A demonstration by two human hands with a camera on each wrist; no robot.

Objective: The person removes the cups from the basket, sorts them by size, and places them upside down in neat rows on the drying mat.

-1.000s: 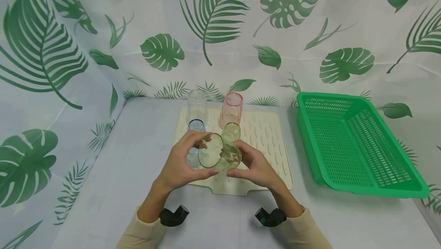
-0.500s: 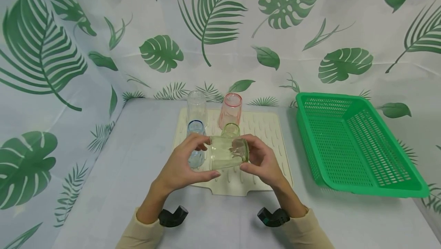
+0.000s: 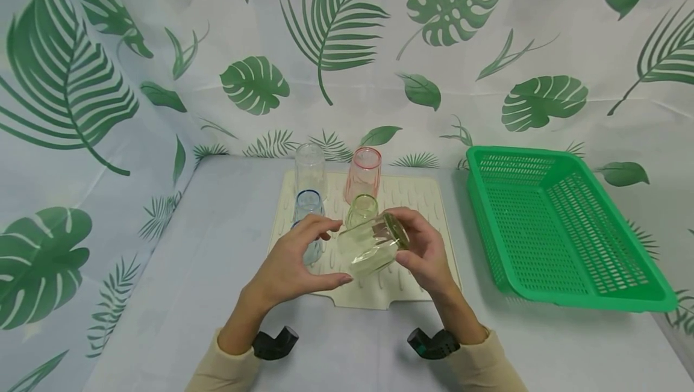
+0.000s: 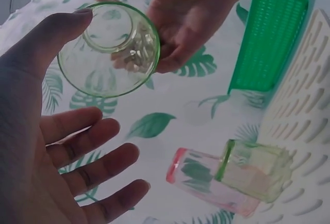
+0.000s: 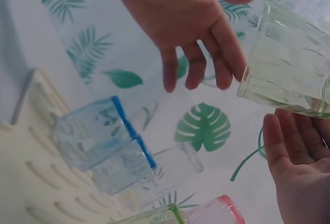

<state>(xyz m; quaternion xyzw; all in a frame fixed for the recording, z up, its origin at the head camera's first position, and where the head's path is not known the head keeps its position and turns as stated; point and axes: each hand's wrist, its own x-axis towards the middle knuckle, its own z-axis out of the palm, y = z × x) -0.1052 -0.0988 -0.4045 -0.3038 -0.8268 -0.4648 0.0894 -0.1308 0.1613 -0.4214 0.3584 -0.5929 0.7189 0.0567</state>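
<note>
My right hand (image 3: pixel 425 250) grips a pale green drinking glass (image 3: pixel 368 246) by its base end, fingers behind and thumb in front. The glass lies tilted on its side above the draining mat (image 3: pixel 420 205), its mouth toward my left hand (image 3: pixel 287 268). That hand is spread, thumb and fingers apart around the mouth end without gripping it. In the left wrist view the thumb overlaps the green rim of the held glass (image 4: pixel 111 49). Behind it on the mat stand a second green glass (image 3: pixel 361 210), a pink-rimmed glass (image 3: pixel 364 176) and a clear glass (image 3: pixel 310 166).
Two blue-rimmed glasses (image 5: pixel 98 131) stand at the left side of the mat, partly behind my left hand in the head view. A green plastic basket (image 3: pixel 488 241) sits to the right of the mat. A leaf-patterned cloth (image 3: pixel 347 91) hangs behind the table.
The glass has turned from its mouth facing me to lying sideways, then tilting down at the left. It has shifted right with my right hand; my left fingers have come off it.
</note>
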